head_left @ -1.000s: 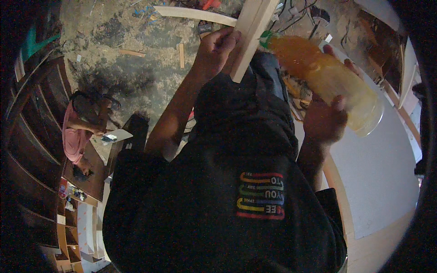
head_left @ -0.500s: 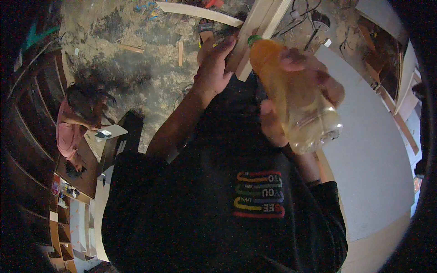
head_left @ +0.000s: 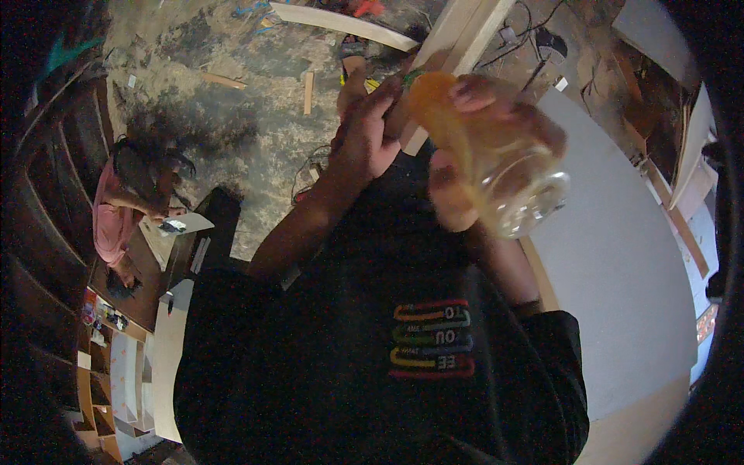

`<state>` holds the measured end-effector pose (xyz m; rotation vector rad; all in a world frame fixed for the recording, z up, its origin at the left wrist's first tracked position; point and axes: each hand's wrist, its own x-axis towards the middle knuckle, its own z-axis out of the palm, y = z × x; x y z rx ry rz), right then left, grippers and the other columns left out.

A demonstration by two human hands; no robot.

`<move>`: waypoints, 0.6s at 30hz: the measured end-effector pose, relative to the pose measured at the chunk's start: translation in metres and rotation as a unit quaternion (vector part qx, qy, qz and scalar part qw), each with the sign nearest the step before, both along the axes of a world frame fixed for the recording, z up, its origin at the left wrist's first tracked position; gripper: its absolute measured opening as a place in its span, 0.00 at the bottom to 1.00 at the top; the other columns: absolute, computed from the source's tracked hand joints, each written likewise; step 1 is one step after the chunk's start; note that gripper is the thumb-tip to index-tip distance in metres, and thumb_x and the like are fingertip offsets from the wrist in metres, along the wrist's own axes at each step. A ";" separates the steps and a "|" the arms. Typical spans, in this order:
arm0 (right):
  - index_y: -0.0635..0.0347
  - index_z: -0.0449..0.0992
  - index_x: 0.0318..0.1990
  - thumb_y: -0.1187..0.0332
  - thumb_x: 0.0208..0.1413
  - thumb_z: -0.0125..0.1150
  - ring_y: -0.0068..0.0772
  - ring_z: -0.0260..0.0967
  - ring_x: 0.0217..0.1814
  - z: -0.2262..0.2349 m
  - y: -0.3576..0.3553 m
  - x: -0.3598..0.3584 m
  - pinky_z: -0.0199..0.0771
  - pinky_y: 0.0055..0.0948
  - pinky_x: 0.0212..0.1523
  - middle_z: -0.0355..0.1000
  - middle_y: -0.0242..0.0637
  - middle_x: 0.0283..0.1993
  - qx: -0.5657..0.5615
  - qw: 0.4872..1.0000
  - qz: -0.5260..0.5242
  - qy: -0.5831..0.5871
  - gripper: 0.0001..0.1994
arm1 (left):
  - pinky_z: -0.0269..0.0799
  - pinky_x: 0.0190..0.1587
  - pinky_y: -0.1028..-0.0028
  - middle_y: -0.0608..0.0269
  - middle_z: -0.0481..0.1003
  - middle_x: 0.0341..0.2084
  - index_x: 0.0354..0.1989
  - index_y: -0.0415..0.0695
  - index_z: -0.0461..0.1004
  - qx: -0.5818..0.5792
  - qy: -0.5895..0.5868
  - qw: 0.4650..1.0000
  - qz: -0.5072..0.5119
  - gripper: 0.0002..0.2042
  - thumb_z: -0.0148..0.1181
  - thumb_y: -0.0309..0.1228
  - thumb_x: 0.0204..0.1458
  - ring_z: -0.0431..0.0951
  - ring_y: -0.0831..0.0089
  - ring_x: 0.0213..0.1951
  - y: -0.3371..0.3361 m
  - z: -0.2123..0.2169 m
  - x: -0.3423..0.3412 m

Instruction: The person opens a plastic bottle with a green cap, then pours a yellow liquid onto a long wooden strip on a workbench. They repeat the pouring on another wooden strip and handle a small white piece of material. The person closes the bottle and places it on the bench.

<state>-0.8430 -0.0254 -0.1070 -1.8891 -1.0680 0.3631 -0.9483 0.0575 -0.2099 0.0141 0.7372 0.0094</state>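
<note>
In my right hand (head_left: 496,116) is a clear plastic bottle (head_left: 508,174), tilted with its base toward me. Its amber-orange contents fill the neck end. The small green tip (head_left: 411,78) points at pale wooden strips (head_left: 457,39) that run away from me side by side. My left hand (head_left: 364,143) is at the near end of these strips, thumb along their left edge. Its other fingers are partly hidden by the wood, around which they seem closed.
A broad pale panel (head_left: 612,256) lies at the right. On the left, a person in pink (head_left: 116,217) bends beside dark wooden panels. Past my hands, a curved wooden strip (head_left: 341,23), offcuts and cables (head_left: 535,31) lie on the stained floor. Shelving (head_left: 101,387) stands at lower left.
The bottle and my right hand have moved slightly left and up, the green tip shifting left across the wood. My left hand still stays by the strips' near end.
</note>
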 end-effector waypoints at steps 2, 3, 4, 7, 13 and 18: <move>0.57 0.60 0.61 0.55 0.50 0.70 0.53 0.68 0.64 -0.006 0.004 0.010 0.66 0.58 0.66 0.70 0.52 0.57 -0.006 1.000 -0.017 0.002 0.34 | 0.58 0.70 0.63 0.56 0.62 0.67 0.71 0.42 0.58 0.139 -0.042 0.989 -0.017 0.25 0.44 0.39 0.69 0.63 0.62 0.68 0.001 0.004 -0.005; 0.57 0.60 0.60 0.55 0.50 0.70 0.53 0.68 0.64 -0.008 0.007 0.018 0.66 0.58 0.66 0.70 0.52 0.57 -0.008 1.000 -0.028 0.003 0.34 | 0.55 0.72 0.62 0.55 0.60 0.69 0.72 0.41 0.55 0.245 -0.030 0.967 -0.070 0.26 0.44 0.37 0.68 0.60 0.60 0.70 0.000 0.005 -0.007; 0.57 0.60 0.60 0.55 0.50 0.69 0.53 0.68 0.63 -0.012 0.009 0.027 0.66 0.58 0.65 0.70 0.52 0.57 -0.012 0.999 -0.041 0.004 0.34 | 0.52 0.73 0.63 0.55 0.57 0.71 0.73 0.40 0.54 0.350 -0.071 0.929 -0.099 0.26 0.45 0.35 0.67 0.58 0.61 0.71 0.001 0.002 -0.009; 0.57 0.60 0.60 0.55 0.50 0.69 0.53 0.68 0.63 -0.019 0.016 0.050 0.66 0.58 0.65 0.70 0.51 0.56 -0.023 0.997 -0.075 0.010 0.34 | 0.51 0.74 0.63 0.53 0.57 0.70 0.73 0.38 0.52 0.329 -0.022 0.938 -0.103 0.30 0.51 0.28 0.64 0.58 0.60 0.71 -0.005 -0.008 -0.012; 0.57 0.61 0.60 0.54 0.49 0.67 0.53 0.68 0.63 -0.005 0.001 0.017 0.67 0.59 0.64 0.70 0.51 0.56 -0.029 0.999 -0.017 0.010 0.33 | 0.60 0.70 0.59 0.50 0.66 0.65 0.70 0.36 0.58 0.576 -0.057 0.809 -0.104 0.28 0.52 0.37 0.64 0.68 0.56 0.65 0.000 -0.011 -0.017; 0.57 0.62 0.59 0.54 0.49 0.66 0.53 0.68 0.62 -0.004 -0.014 -0.005 0.67 0.60 0.63 0.70 0.51 0.55 -0.033 0.999 0.026 0.008 0.32 | 0.68 0.62 0.62 0.58 0.79 0.49 0.52 0.43 0.76 -0.082 0.097 0.989 0.076 0.27 0.39 0.54 0.68 0.77 0.62 0.55 0.007 -0.003 0.006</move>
